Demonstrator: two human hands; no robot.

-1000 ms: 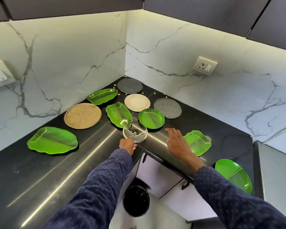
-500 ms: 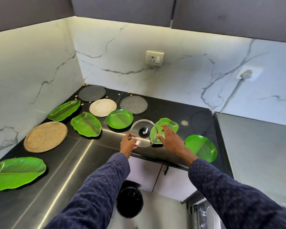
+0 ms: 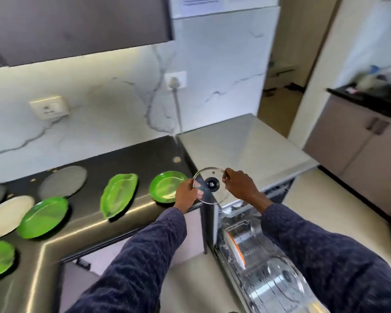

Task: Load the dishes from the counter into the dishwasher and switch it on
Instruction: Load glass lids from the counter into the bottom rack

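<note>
Black counter — both hands grip glass lid.

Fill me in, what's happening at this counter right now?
A person holds a glass pot lid by its rim in both hands, left hand and right hand, in the air above the open dishwasher. One dish already stands in its rack. Several green plates and other plates lie on the black counter, not yet loaded.

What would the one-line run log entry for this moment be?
phase: carrying | object: glass lid held by rim | left hand: grips | right hand: grips | dishwasher: open below | plates remain on counter
</note>
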